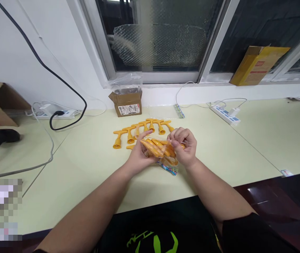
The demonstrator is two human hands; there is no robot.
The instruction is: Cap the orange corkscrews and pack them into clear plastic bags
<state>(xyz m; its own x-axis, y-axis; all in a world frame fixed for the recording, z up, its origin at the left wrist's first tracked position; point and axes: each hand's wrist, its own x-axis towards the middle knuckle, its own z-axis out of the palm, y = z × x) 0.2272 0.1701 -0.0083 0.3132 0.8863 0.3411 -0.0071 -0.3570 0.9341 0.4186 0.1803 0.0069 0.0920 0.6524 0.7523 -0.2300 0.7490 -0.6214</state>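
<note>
Between my hands, above the pale green table, is a clear plastic bag of yellow parts (156, 147) with a colourful printed strip (170, 168) at its lower end. My left hand (140, 154) grips the bag's left side, its thumb and fingers round it. At the bag's right edge my right hand (183, 146) is closed, fingers curled and thumb pressed on the plastic. Behind the bag, several yellow T-shaped pieces (117, 140) with flared ends stand in a curved row. Another yellow piece (130, 147) is partly hidden by my left hand.
A small cardboard box (128, 103) sits against the wall, beside a flat clear bag (160, 111). Power strips lie at the left (66, 114) and right (225, 115). A black cable (40, 59) hangs down to the left one. A larger box (0, 103) is at far left.
</note>
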